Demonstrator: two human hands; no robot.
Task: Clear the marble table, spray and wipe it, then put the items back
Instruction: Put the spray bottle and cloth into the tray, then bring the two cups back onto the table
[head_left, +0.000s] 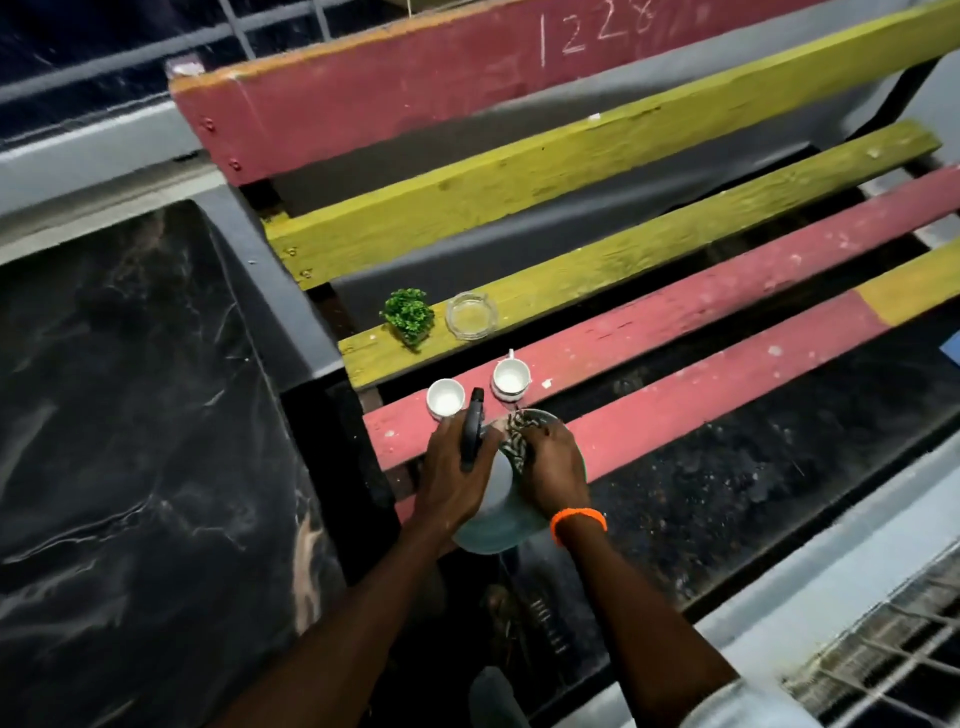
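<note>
**Head view: lifting the spray bottle and cloth off the bench slats**

Head view looks down on both my hands over the red slat. My left hand (457, 467) has its grip clamped around the neck of the spray bottle (493, 512), fingers curled just under the black trigger head (475, 428). My right hand (550, 467), the one with the orange wristband (578, 522), is closed on a patterned cloth (519, 439) bunched right beside the trigger head; a pale rounded rim shows behind the cloth, and I cannot tell what it is.

As I judge it, the clearing is done and I am gathering the spray and cloth to start on the marble. To do this well I should keep the bottle upright, seat my index finger on the trigger before I turn, and lift straight up so my knuckles miss the cups. The cloth wants gathering fully into the palm so no loose end drags.

The bottle is translucent, wide at the base, with pale bluish liquid low inside, and it looks light enough for one hand.

Just beyond the bottle stand two white cups (445, 397) (511, 379) on the same red slat. Farther beyond it, on the yellow slat, sit a glass ashtray (471, 315) and a small green plant (409, 315). Well to the left of the bottle lies the dark marble tabletop (130, 415), veined and bare where I can see it.
</note>
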